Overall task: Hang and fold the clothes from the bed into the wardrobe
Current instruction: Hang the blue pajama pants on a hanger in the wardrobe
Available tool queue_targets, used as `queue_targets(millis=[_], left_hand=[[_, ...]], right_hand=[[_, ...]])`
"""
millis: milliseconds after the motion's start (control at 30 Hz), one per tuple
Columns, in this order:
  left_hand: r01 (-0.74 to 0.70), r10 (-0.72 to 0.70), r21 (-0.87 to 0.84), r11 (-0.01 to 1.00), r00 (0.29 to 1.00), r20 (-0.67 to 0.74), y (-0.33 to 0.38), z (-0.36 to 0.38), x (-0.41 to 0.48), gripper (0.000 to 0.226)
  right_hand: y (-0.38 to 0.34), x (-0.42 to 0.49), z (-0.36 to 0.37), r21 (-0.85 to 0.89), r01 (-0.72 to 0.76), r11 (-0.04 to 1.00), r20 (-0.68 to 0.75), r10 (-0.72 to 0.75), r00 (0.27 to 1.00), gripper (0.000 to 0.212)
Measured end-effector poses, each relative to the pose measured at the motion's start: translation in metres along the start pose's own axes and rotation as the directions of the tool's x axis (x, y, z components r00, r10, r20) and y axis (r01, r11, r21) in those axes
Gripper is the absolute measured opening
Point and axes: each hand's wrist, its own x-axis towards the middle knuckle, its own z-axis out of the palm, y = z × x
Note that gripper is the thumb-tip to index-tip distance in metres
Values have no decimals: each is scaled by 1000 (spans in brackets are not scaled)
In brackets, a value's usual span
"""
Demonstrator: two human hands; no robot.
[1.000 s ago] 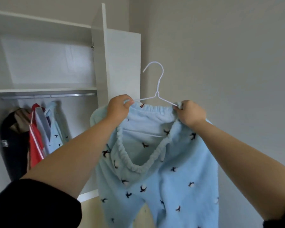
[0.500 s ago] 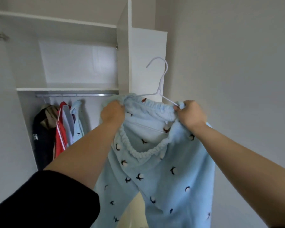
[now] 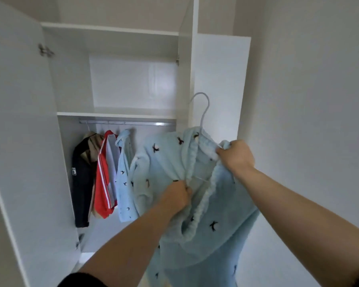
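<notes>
Trousers (image 3: 166, 162), pale blue fleece, dotted with dark birds.

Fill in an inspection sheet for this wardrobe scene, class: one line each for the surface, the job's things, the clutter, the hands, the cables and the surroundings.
Surface: wardrobe shelf above the rail, bare as far as seen.
Job's things: blue trousers with small dark bird prints, on a white hanger, held up in front of the open wardrobe.
Clutter: nothing seen.
Hands: left hand pinches the trousers' waistband near the hanger's bottom bar; right hand grips the waistband at the hanger's right shoulder.
Cables: nothing seen.
Surroundings: dark jacket, red top and blue patterned top hang on the rail; both wardrobe doors open; plain wall to the right.
</notes>
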Motion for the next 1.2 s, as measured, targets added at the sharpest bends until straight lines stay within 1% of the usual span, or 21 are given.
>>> queue_targets(millis=[100, 167, 233, 267, 333, 367, 433, 467, 500, 567, 633, 700, 767, 867, 967, 1133, 1200], left_hand=[[155, -154, 4, 988, 986, -64, -47, -13, 14, 31], [239, -236, 37, 970, 969, -78, -73, -34, 26, 28], [285, -276, 97, 953, 956, -98, -100, -53, 42, 22], [316, -306, 95, 944, 946, -111, -113, -62, 50, 22], [373, -368, 33, 927, 924, -102, -140, -77, 65, 25], [384, -382, 17, 923, 921, -74, -153, -83, 72, 25], [381, -382, 24, 924, 924, 7, -175, -91, 85, 25], [383, -383, 6, 924, 922, 46, -184, -93, 92, 25], [383, -379, -42, 923, 921, 91, -192, -96, 97, 24], [366, -343, -128, 922, 924, 169, -208, -101, 108, 18], [359, -316, -170, 918, 919, 234, -223, -108, 120, 16], [373, -295, -258, 891, 909, 295, -241, -112, 131, 22], [400, -279, -323, 857, 890, 362, -257, -116, 144, 31], [387, -235, -357, 850, 886, 400, -273, -116, 167, 31], [361, -188, -377, 853, 886, 423, -287, -112, 189, 26], [382, -171, -393, 836, 863, 476, -310, -103, 236, 20], [383, -167, -373, 845, 852, 496, -319, -100, 260, 22]], right_hand=[[5, -2, 40, 125, -66, 990, 129, 50, 990, 35], [-3, -1, 61, 225, -129, 966, 207, 82, 975, 32], [-17, 4, 76, 355, -216, 910, 253, 129, 959, 33], [-26, 7, 83, 406, -252, 878, 264, 152, 953, 35], [-42, 13, 103, 486, -321, 813, 301, 189, 935, 42], [-49, 16, 115, 513, -373, 774, 348, 209, 914, 44], [-61, 16, 143, 470, -491, 733, 484, 251, 838, 39], [-66, 16, 156, 417, -526, 741, 534, 268, 802, 37], [-71, 16, 169, 386, -533, 753, 551, 275, 788, 36], [-82, 21, 192, 383, -498, 778, 499, 280, 820, 44], [-94, 28, 213, 356, -477, 804, 453, 298, 840, 49], [-105, 35, 235, 320, -500, 805, 441, 341, 830, 46], [-114, 42, 257, 337, -530, 778, 448, 362, 817, 38], [-130, 53, 287, 344, -561, 753, 481, 372, 794, 29], [-141, 68, 318, 373, -578, 726, 500, 368, 784, 30], [-144, 112, 379, 405, -586, 702, 479, 383, 790, 31], [-144, 135, 405, 402, -614, 679, 498, 401, 769, 24]])
